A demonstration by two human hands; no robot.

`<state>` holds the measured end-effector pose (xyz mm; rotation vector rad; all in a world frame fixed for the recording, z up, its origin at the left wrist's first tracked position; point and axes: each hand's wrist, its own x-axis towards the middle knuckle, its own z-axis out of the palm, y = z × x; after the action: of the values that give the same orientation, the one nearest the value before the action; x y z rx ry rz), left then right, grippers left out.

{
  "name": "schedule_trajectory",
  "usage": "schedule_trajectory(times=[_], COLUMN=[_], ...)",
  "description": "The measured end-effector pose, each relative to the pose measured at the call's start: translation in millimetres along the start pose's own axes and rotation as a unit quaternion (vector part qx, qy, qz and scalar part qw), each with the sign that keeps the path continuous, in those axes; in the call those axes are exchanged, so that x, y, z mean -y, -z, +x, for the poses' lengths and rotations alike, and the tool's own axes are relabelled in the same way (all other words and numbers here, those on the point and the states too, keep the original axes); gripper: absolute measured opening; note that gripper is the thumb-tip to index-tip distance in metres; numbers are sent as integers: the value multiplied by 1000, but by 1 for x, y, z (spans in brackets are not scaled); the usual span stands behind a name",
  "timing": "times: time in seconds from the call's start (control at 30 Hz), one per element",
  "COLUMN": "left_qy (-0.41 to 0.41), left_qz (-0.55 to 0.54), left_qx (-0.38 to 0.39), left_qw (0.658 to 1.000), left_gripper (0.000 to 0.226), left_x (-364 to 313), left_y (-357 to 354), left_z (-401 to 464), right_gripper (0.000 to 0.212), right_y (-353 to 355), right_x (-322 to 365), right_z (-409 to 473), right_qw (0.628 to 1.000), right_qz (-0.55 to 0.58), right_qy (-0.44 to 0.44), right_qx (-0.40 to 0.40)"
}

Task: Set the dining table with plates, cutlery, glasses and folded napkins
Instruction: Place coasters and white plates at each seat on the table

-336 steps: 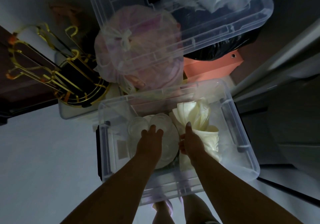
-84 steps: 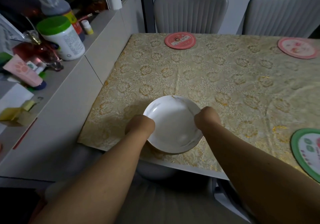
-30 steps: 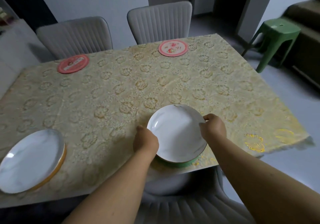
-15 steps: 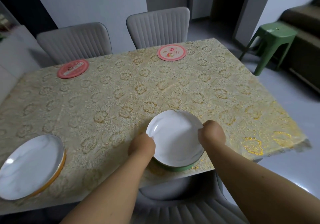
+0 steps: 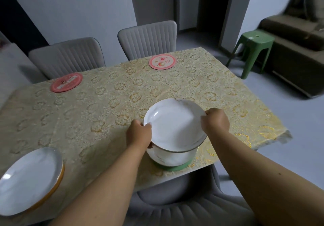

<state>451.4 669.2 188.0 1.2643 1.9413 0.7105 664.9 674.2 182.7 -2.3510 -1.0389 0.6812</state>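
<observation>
Both hands hold a white plate (image 5: 175,124) by its rim, raised a little over the near table edge. My left hand (image 5: 139,134) grips its left side and my right hand (image 5: 214,123) its right side. Under it another white plate (image 5: 168,157) lies on a green round mat (image 5: 175,168). A third white plate (image 5: 29,178) sits on an orange mat at the near left. Two pink round mats, one at the far left (image 5: 66,82) and one at the far middle (image 5: 162,61), lie bare.
The table carries a gold flowered cloth (image 5: 105,106). Two grey chairs (image 5: 147,38) stand on the far side and one grey chair (image 5: 175,206) right below me. A green stool (image 5: 252,50) and a brown sofa (image 5: 294,50) stand to the right.
One plate has come to rest on the green mat. Both hands have lifted the plate above it clear of the one below.
</observation>
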Motion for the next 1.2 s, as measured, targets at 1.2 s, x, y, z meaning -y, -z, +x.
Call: schedule_trajectory(times=[1.2], left_qy=[-42], left_qz=[-147], left_qx=[-15], left_qw=[988], left_gripper=[22], left_x=[-265], left_y=[-310], left_z=[-107], right_gripper=[30], right_y=[324], right_x=[-170], right_z=[212], right_qw=[988], right_qz=[129], right_qy=[34], right_qx=[-83])
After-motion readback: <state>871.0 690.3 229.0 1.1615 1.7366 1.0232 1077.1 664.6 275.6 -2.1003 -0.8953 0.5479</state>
